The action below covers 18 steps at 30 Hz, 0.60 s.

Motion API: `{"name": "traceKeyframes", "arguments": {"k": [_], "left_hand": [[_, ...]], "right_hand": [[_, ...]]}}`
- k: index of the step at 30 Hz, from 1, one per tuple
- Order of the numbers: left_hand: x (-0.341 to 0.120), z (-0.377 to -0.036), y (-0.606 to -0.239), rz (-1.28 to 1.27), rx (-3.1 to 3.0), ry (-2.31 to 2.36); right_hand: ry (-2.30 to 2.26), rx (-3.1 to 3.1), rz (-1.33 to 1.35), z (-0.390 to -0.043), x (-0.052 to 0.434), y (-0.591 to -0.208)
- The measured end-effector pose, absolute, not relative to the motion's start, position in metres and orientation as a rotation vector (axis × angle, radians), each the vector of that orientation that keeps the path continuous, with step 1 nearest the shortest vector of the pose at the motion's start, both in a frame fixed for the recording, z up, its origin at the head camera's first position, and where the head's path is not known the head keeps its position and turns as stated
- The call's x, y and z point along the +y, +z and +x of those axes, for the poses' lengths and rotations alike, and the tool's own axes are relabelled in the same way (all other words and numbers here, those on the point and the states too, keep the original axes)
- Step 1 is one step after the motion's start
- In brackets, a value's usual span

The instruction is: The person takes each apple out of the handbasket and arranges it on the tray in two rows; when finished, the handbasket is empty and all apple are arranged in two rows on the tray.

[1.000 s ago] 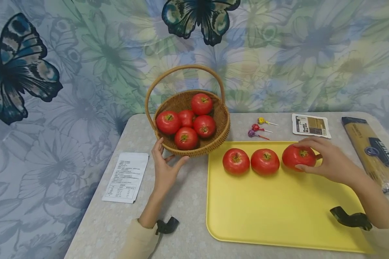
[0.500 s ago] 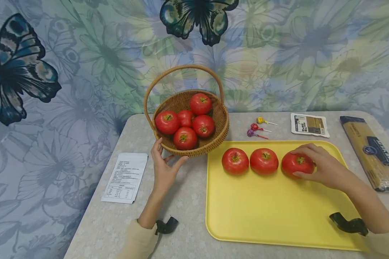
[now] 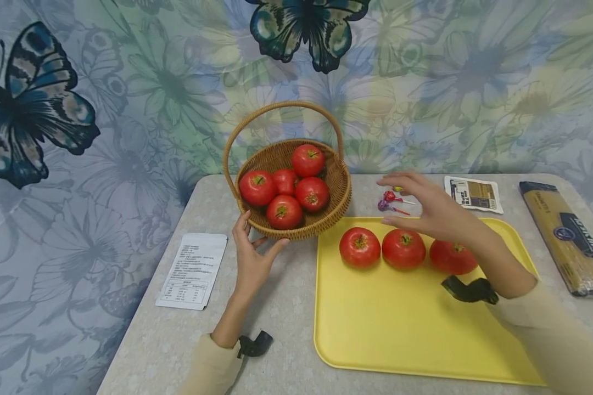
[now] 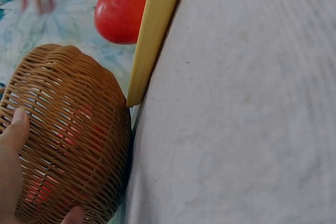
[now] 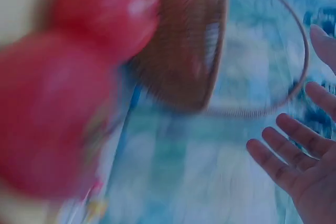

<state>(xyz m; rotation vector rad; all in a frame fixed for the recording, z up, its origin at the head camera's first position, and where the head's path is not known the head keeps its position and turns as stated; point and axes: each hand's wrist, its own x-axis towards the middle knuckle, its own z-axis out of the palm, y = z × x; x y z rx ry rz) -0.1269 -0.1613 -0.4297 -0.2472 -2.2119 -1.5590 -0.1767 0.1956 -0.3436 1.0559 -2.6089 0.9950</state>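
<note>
tomatoes [image 3: 403, 248], three of them, sit in a row along the far part of a yellow tray [image 3: 415, 329], the left two side by side, the third at the right end partly covered by the person's right wrist. five other tomatoes [image 3: 284, 212] lie in a brown wicker basket [image 3: 301, 232] with a tall arched handle [image 3: 289, 104], which stands just beside the far left corner of the tray. the left hand [image 3: 254, 260] rests against the near side of the basket, thumb and fingers spread well apart; in the left wrist view a fingertip [image 4: 19, 115] lies on the woven wall. the right hand [image 3: 427, 206] is in the air over the far edge of the tray, thumb and fingers wide apart with nothing in its grasp, its fingers pointing towards the basket. behind it are a red lollipop [image 3: 389, 196], a purple lollipop [image 3: 383, 205] and a yellow one, mostly hidden. farther right on the pale table [image 3: 286, 340] lie a small pouch [image 3: 474, 193] and a long brown packet [image 3: 565, 238], and at the left a white printed sachet [image 3: 192, 271]. a flowered cloth [image 3: 168, 109] with dark butterflies [image 3: 308, 33] hangs behind; the right wrist view is blurred
</note>
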Motion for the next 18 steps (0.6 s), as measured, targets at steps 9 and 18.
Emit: {"name": "traceKeyframes", "arguments": {"k": [9, 18], "left_hand": [[-0.163, -0.127, -0.431, -0.245, -2.22, -1.528], [-0.165, -0.128, -0.433, -0.283, -2.193, -1.545]], "right_hand": [[1.194, -2.549, 1.38, -0.242, 0.068, -0.329], [1.142, -2.882, 1.404, -0.278, -0.008, -0.335]]}}
